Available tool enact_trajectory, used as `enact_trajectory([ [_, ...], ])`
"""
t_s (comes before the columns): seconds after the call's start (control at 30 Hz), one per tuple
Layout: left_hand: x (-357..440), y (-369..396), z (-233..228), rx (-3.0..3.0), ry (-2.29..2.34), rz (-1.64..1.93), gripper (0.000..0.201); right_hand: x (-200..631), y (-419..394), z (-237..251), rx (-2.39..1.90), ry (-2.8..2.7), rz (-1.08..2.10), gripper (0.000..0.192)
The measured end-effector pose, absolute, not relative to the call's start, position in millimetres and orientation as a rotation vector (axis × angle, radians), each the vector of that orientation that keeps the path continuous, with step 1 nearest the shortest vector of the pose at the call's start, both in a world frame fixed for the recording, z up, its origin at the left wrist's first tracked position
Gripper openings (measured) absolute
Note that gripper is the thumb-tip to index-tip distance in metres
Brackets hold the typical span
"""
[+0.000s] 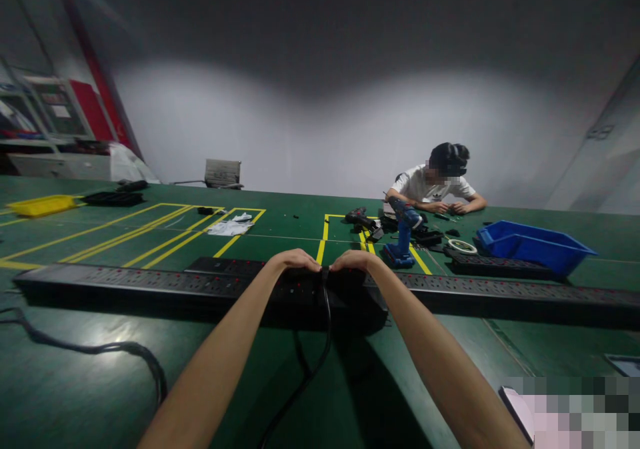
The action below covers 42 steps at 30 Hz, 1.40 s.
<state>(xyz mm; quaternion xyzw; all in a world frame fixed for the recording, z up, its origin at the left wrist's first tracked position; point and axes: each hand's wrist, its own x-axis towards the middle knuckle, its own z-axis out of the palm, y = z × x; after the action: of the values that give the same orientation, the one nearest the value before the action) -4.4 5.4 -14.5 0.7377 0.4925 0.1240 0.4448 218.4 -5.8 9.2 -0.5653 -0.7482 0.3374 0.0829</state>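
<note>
Both my hands meet at the middle of a row of long black power strips lying across the table. My left hand [294,260] is closed, its fingertips pinched at the upper end of a black power cord [327,315]. From the other side my right hand [354,260] pinches at the same spot, fingertips nearly touching the left ones. Below the hands the cord hangs down over the near side and runs toward me. One black power strip [125,285] reaches left, another power strip [500,291] reaches right. The exact joint between cord and strip is hidden by my fingers.
A blue cordless drill [401,232] stands behind the strips, with a blue bin [535,245] farther right. Another thick black cable [95,349] lies at left. A yellow tray [43,205] sits far left. A co-worker [433,185] leans on the far edge.
</note>
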Motion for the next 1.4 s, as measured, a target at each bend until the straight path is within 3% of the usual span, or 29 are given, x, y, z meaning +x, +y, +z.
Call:
enact_trajectory([
  [0.17, -3.6, 7.2, -9.5, 1.815, 1.246, 0.262, 0.036, 218.2, -7.5, 15.9, -1.677, -2.290, 1.010, 0.019],
  [0.37, -1.2, -16.1, -2.6, 1.843, 1.210, 0.375, 0.039, 226.0, -23.2, 7.9, -1.540, -2.284, 1.038, 0.031],
  [0.63, 0.5, -48.2, -11.8, 2.000, 1.301, 0.622, 0.044, 224.7, -62.6, -8.5, -1.593, -2.323, 0.314, 0.047],
  [0.87, 0.1, -43.6, -22.3, 2.128, 1.234, 0.740, 0.040, 221.4, -65.6, -10.9, -1.649, -2.396, 0.064, 0.045],
  [1.2, -1.8, -38.8, -28.6, 2.113, 1.114, 0.788, 0.036, 226.0, -65.0, -15.6, -1.593, -2.398, 0.105, 0.045],
  [1.4, -5.2, -33.5, -25.4, 1.933, 0.993, 0.728, 0.052, 235.1, -58.4, -13.5, -1.503, -2.412, 0.303, 0.046],
])
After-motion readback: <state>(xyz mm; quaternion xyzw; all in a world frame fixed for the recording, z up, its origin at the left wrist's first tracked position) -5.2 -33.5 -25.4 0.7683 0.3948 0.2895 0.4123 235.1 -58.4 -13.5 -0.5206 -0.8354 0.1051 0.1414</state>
